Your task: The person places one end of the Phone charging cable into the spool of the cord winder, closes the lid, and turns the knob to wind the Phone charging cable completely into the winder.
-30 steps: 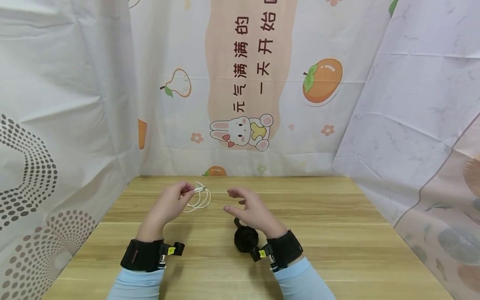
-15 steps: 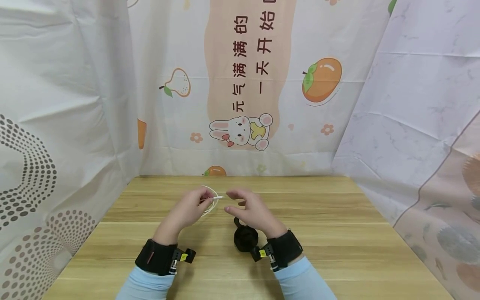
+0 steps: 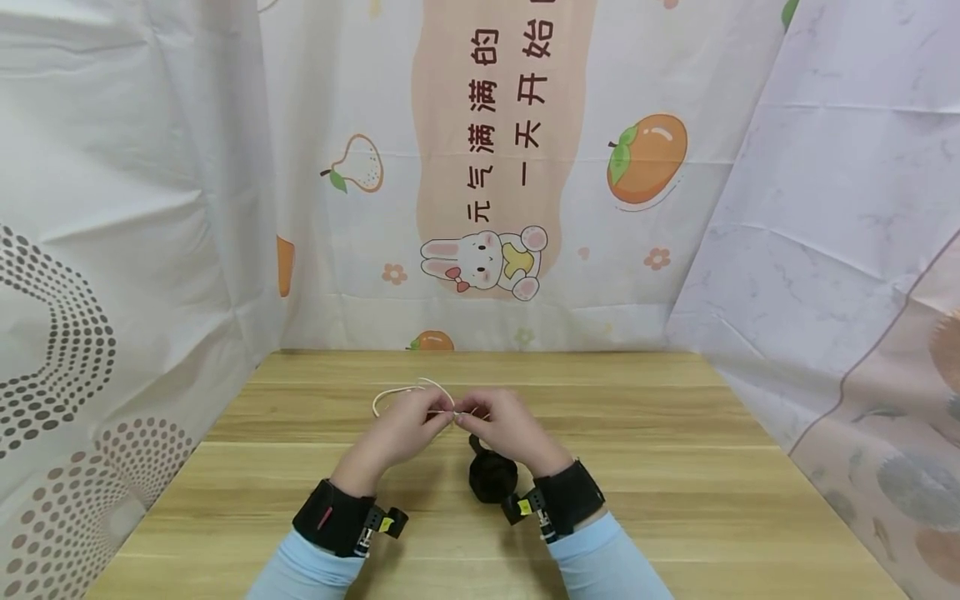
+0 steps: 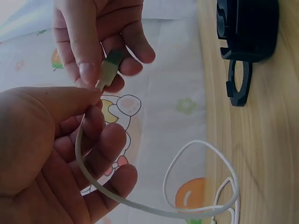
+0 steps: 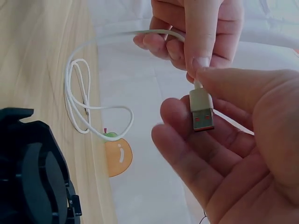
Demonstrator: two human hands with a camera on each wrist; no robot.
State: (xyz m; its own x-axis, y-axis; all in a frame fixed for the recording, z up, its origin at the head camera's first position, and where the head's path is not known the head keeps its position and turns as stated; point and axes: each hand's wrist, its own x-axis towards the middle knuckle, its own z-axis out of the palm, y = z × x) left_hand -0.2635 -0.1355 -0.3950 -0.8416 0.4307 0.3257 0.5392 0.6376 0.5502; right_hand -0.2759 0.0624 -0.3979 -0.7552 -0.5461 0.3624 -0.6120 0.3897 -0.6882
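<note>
A white USB cable (image 4: pixel 140 205) runs between both hands, which meet above the table. In the right wrist view its USB-A plug (image 5: pixel 202 109) points away from the left hand, across the right hand's curled fingers. My left hand (image 3: pixel 401 429) pinches the cable just behind the plug between thumb and forefinger. At the plug's neck, my right hand (image 3: pixel 513 425) pinches with thumb and finger, its fingertips right beside the left ones. The rest of the cable hangs in loose loops toward the tabletop on the left hand's side.
A black rounded object (image 3: pixel 492 477) with a small loop-shaped tab lies on the wooden table (image 3: pixel 637 500), below and near the right wrist. Printed curtains (image 3: pixel 345 250) enclose the table at the back and both sides.
The left hand has moved right and slightly toward the body, bringing the cable's plug end to the right hand. The right hand, previously empty with parted fingers, now pinches the plug's neck.
</note>
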